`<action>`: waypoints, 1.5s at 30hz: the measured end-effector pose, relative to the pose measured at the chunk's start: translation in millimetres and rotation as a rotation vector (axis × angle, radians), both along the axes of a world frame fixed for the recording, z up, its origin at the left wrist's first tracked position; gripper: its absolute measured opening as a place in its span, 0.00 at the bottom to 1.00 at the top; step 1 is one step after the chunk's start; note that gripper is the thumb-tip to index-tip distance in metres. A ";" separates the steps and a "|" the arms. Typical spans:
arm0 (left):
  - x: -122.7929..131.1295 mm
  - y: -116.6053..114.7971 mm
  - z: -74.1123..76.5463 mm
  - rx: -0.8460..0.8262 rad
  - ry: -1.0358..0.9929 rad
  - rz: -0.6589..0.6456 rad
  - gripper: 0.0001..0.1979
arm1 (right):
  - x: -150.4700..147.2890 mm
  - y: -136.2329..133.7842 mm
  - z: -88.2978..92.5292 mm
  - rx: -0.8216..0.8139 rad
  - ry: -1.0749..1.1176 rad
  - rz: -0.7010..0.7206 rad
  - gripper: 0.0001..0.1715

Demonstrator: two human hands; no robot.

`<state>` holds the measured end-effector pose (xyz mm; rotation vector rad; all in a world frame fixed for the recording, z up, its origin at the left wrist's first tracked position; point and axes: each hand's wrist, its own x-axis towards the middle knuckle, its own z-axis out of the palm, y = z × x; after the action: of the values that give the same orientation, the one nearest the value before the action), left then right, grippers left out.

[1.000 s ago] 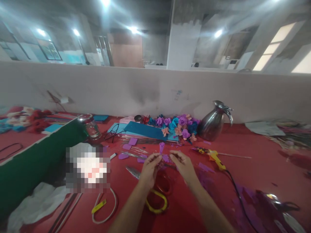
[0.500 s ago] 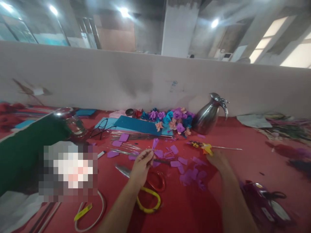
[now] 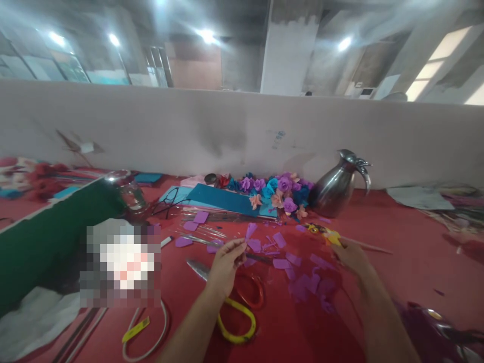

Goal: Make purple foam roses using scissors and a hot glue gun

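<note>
My left hand (image 3: 229, 259) is closed, pinching a small purple paper petal (image 3: 250, 231) between thumb and fingertips. The petal stands upright and looks narrowed at its lower end. Over at the right, my right hand (image 3: 351, 257) has its fingers closed on a yellow tool (image 3: 333, 237) with a dark, mottled left end; its exact kind is unclear. A thin stick (image 3: 372, 247) extends from it to the right. Scissors (image 3: 238, 322) with one yellow and one red handle lie beneath my left hand. Purple paper pieces (image 3: 282, 263) are scattered between the hands.
Paper flowers (image 3: 283, 189) lie at the back beside a metal pitcher (image 3: 336, 186). Blue sheets (image 3: 223, 199), eyeglasses (image 3: 170, 201) and a glass jar (image 3: 132, 194) are farther left. A green board (image 3: 49, 237) borders the left side. A blurred purple device (image 3: 434, 327) sits front right.
The whole view has shifted slightly, so things appear farther right and lower. The stick on the yellow tool now slopes down more to the right. My left hand still pinches the petal.
</note>
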<state>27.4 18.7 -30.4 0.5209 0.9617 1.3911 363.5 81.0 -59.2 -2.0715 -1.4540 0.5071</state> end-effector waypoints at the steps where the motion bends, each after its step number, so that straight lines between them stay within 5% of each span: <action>1: -0.4 0.0 0.2 0.009 0.016 -0.001 0.09 | -4.5 -1.5 2.7 -0.003 0.154 0.021 0.09; 4: -1.3 0.1 1.4 0.025 0.058 0.012 0.09 | -23.6 -8.4 11.7 -0.011 0.567 0.077 0.10; 10: -0.9 0.5 1.5 0.050 0.140 0.079 0.11 | -80.3 -34.8 40.4 0.074 0.840 0.174 0.18; 18: 0.7 -0.7 -2.8 0.089 0.261 0.134 0.09 | -128.1 -62.7 49.5 0.097 0.602 0.480 0.20; 24: 2.1 -2.3 -0.6 0.112 0.338 0.140 0.09 | -138.6 -65.8 41.6 0.224 0.574 0.468 0.21; 45: 2.5 -1.1 -7.5 0.091 0.439 0.151 0.10 | -141.6 -61.6 24.4 0.216 0.496 0.527 0.19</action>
<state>29.9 17.7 -38.0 0.8598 1.3147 1.4914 221.9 19.4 -34.7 -1.2593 -1.6404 0.9434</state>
